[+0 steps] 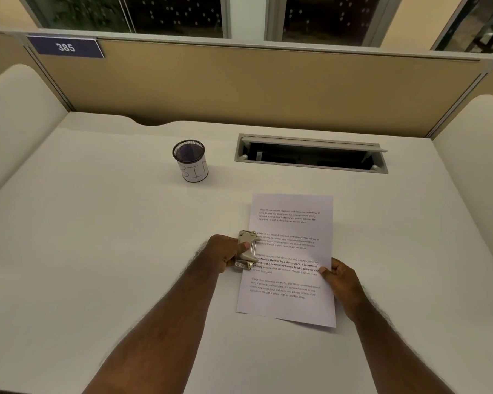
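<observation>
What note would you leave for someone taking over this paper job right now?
The left hand grips the hole punch, thumb on its lever; the punch sits over the left edge of the sheet.
The right hand pinches the sheet's right edge, keeping it flat on the desk.
The cup marked BIN stands farther back, to the left.
Done: the punch is placed on the edge. I cannot tell whether holes are cut.
Left: probably press the lever, then slide the punch off.
</observation>
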`<action>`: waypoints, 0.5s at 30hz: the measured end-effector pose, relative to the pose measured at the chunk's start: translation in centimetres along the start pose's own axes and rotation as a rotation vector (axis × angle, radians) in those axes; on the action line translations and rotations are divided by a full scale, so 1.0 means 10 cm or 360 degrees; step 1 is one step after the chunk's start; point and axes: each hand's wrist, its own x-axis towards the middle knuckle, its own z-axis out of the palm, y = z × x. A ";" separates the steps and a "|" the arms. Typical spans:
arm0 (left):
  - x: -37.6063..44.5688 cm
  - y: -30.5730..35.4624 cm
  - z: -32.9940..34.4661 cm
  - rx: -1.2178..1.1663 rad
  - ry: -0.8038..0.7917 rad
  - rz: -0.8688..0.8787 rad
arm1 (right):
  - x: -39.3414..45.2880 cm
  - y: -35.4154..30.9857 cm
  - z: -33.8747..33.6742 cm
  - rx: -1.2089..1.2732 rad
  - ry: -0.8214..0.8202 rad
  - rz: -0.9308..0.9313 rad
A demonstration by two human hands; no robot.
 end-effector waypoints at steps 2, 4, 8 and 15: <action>0.01 -0.02 0.00 0.0022 0.0031 0.0017 | 0.00 0.00 0.00 -0.0003 -0.0003 0.0000; 0.03 -0.03 0.00 0.0045 0.0064 0.0059 | 0.00 0.00 0.00 0.0007 -0.0008 0.0004; 0.07 -0.04 0.00 0.0173 0.0069 0.0108 | -0.02 -0.02 0.00 0.0004 -0.0018 -0.0003; -0.03 -0.01 0.02 0.0250 0.0006 0.0176 | -0.04 -0.02 0.00 0.0058 0.0022 0.0014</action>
